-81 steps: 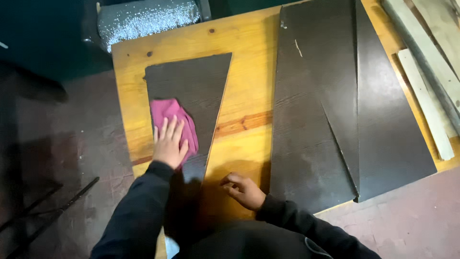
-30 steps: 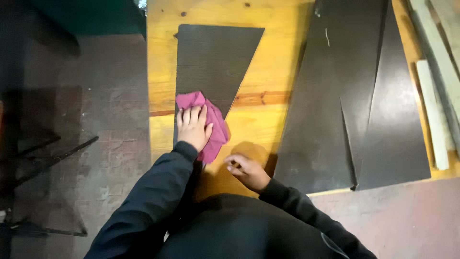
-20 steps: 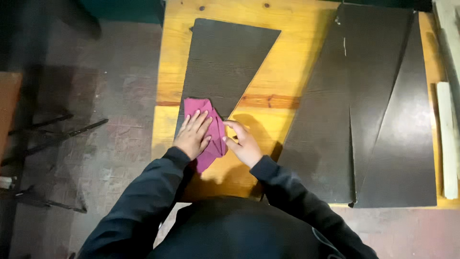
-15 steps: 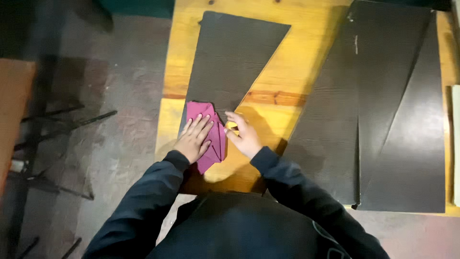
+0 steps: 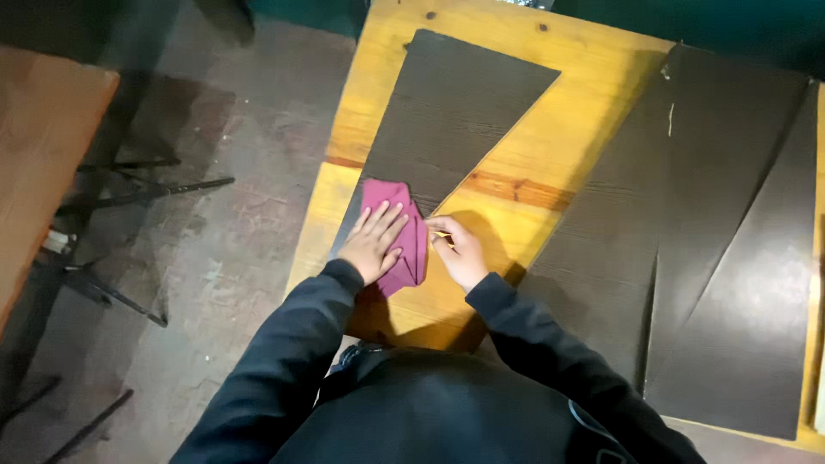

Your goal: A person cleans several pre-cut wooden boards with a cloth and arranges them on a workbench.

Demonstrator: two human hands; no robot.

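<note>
Down at the near edge of the yellow wooden tabletop (image 5: pixel 516 223), the left hand (image 5: pixel 371 242) lies flat and open, fingers spread and pointing toward one o'clock, pressing a magenta cloth (image 5: pixel 404 236) onto the narrow end of a dark tapered panel (image 5: pixel 447 112). That panel runs from the cloth up toward twelve o'clock, widening as it goes, its broad end close to the far edge of the tabletop. The cloth sits folded, its top corner showing past the fingertips and its lower corner poking out at five o'clock of the palm. Just beside it, at three o'clock, the right hand (image 5: pixel 461 252) is loosely curled, its fingertips touching the cloth's right edge; whether it pinches the fabric or only rests against it cannot be told. Both arms wear dark sleeves (image 5: pixel 292 344). Well apart at three o'clock lie larger dark panels (image 5: pixel 730 258), overlapping one another and covering most of the tabletop's right side. At nine o'clock, off the tabletop, a worn concrete floor (image 5: pixel 232 249) shows, with black metal legs (image 5: pixel 129 185) and a reddish-brown board (image 5: pixel 43 146) at the left edge of the view
</note>
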